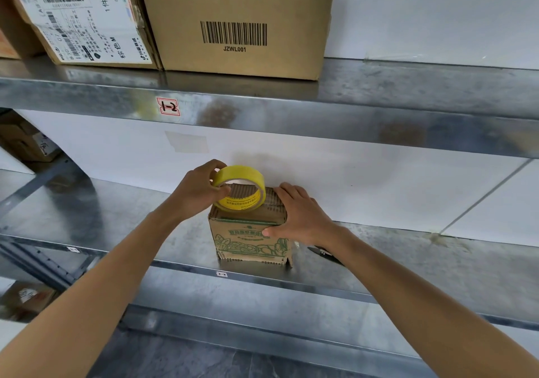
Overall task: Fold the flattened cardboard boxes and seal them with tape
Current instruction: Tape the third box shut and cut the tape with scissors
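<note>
Gripping the tape roll (239, 188) with curled fingers (205, 170), the left hand (196, 192) rests it atop the box (250, 239) on the shelf (393, 264), at nine o'clock from the flat, pressing right hand (302, 215); the tape's free end seemingly isn't out yet

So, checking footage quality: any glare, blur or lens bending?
Head view: the upper shelf front shows smeared reflections; shelf edges bow from the wide lens; a soft shadow falls on the wall behind the tape roll; the small box looks sharp.
</note>
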